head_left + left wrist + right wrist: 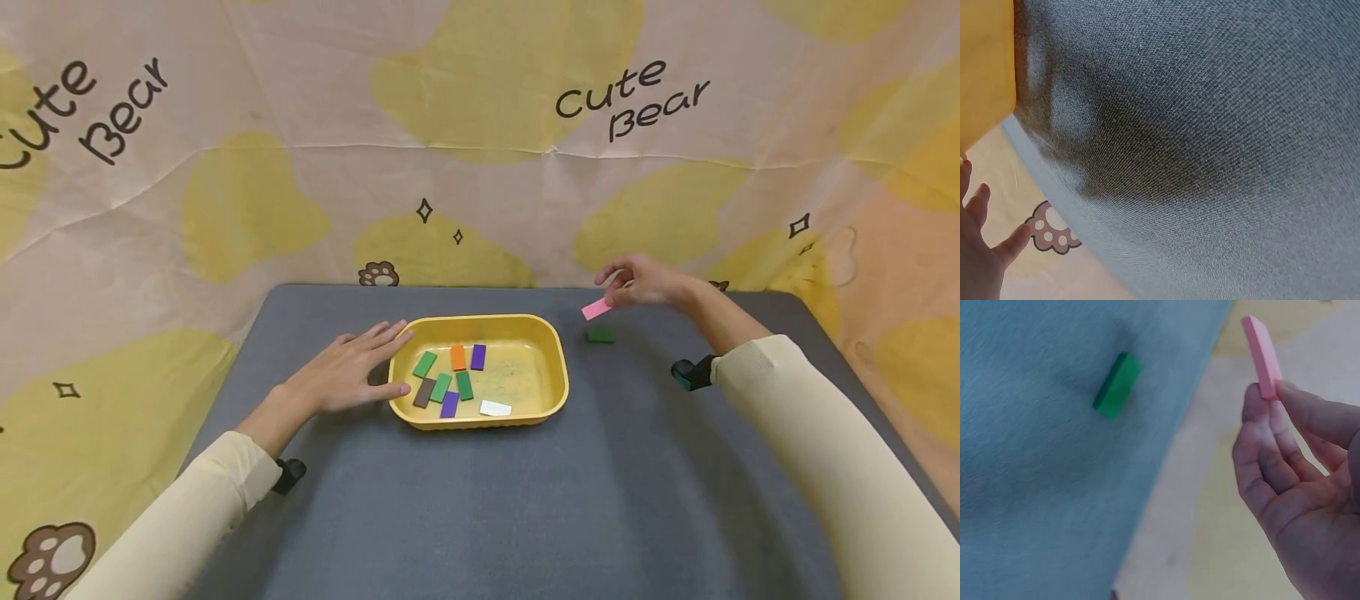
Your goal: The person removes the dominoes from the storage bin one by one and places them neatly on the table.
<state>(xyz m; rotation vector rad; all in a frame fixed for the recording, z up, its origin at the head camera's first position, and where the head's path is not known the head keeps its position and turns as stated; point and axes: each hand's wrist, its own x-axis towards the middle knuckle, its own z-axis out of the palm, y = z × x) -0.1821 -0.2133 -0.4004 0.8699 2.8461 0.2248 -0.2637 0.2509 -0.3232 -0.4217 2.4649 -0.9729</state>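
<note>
We've got the pink block (pixel 597 309) pinched by one end in the right hand (pixel 641 282) above the tabletop (pixel 525 500), right of the yellow tray (pixel 558 367), w/ left hand (pixel 341 375) flat and released beside it; block looks light, stiff, prob smooth, so grip the flat faces.

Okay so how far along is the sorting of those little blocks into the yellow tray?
Mostly done, it seems. Eight blocks already lie in the yellow tray. In hand: the right hand pinches a pink block above the table, beside the tray. The left hand rests flat against the tray's left rim. Left: one green block lies on the grey table, right of the tray.
</note>
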